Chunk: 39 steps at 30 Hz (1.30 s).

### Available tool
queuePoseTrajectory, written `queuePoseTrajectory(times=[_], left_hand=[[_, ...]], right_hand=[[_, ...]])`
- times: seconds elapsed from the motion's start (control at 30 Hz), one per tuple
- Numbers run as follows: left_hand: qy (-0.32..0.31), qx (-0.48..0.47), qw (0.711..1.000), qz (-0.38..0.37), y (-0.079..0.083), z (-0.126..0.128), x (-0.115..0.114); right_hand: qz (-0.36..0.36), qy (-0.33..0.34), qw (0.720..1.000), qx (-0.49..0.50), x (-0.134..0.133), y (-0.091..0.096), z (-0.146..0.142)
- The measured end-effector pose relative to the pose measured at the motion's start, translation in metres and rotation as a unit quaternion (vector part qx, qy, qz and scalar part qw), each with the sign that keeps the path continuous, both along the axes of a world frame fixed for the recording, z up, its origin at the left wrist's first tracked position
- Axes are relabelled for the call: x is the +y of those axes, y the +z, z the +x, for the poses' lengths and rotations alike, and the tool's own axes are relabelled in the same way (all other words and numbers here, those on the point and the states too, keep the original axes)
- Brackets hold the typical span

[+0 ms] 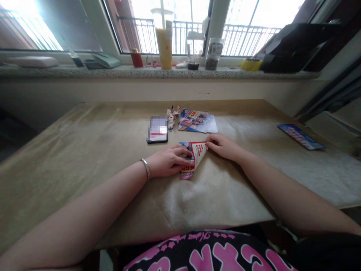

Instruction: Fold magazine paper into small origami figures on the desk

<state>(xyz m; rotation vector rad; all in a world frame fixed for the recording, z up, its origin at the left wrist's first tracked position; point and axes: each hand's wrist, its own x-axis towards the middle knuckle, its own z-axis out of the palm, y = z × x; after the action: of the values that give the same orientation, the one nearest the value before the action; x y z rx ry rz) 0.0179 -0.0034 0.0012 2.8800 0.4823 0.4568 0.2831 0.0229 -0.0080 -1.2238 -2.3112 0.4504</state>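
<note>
A printed paper flyer (199, 153), partly folded over with a white side and red print showing, lies on the table in front of me. My left hand (175, 160) rests on its left part, fingers stretched out across the paper. At its upper right corner my right hand (219, 146) pinches the edge between thumb and fingers. Just beyond are a stack of colourful flyers (194, 119) and a folded paper piece (172, 116) with pointed ends. A phone (158, 130) lies to the left of these, its screen blurred.
The table (84, 158) has a brownish cover. At its right lies a blue packet (301, 137). On the windowsill (118, 72) stand a tall yellow-filled cup (164, 47), a red container (136, 58), clear jars (213, 55), yellow tape (251, 64) and a black bag (293, 49).
</note>
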Motion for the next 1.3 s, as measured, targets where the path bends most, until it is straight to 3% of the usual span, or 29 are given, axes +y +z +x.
queuePoseTrajectory(times=[0.17, 0.27, 0.37, 0.5, 0.57, 0.7, 0.87, 0.97, 1.03, 1.13, 1.3], left_hand=[[0.019, -0.007, 0.998, -0.056, 0.000, -0.003, 0.003], [0.109, -0.014, 0.991, -0.075, -0.004, -0.006, 0.008], [0.143, -0.054, 0.985, -0.082, -0.010, -0.008, 0.010], [0.150, -0.123, 0.977, -0.093, -0.016, -0.006, 0.008], [0.144, -0.130, 0.979, -0.055, -0.015, -0.004, 0.005], [0.119, -0.032, 0.992, 0.003, -0.009, -0.003, 0.002], [0.102, 0.019, 0.994, 0.036, -0.003, 0.000, 0.001], [0.104, 0.026, 0.993, 0.050, -0.002, 0.001, 0.000], [0.104, 0.022, 0.993, 0.056, -0.002, 0.001, 0.000], [0.108, 0.021, 0.992, 0.068, -0.002, 0.001, 0.000], [0.136, 0.035, 0.987, 0.072, 0.002, 0.000, -0.001]], right_hand=[[0.005, -0.012, 1.000, -0.012, -0.001, 0.001, -0.002], [0.016, -0.025, 0.999, -0.024, -0.002, 0.001, -0.006], [0.025, -0.053, 0.998, -0.036, -0.002, 0.000, -0.011], [0.044, -0.066, 0.995, -0.060, 0.000, -0.002, -0.015], [0.054, -0.063, 0.994, -0.075, 0.000, -0.002, -0.016], [0.063, -0.086, 0.989, -0.102, -0.001, -0.003, -0.017], [0.085, -0.107, 0.985, -0.101, -0.004, -0.003, -0.017], [0.148, -0.058, 0.985, -0.068, -0.009, 0.000, -0.016], [0.177, 0.029, 0.982, -0.058, -0.013, 0.004, -0.017], [0.158, 0.164, 0.972, -0.063, -0.018, 0.007, -0.020], [0.143, 0.189, 0.968, -0.085, -0.017, 0.004, -0.022]])
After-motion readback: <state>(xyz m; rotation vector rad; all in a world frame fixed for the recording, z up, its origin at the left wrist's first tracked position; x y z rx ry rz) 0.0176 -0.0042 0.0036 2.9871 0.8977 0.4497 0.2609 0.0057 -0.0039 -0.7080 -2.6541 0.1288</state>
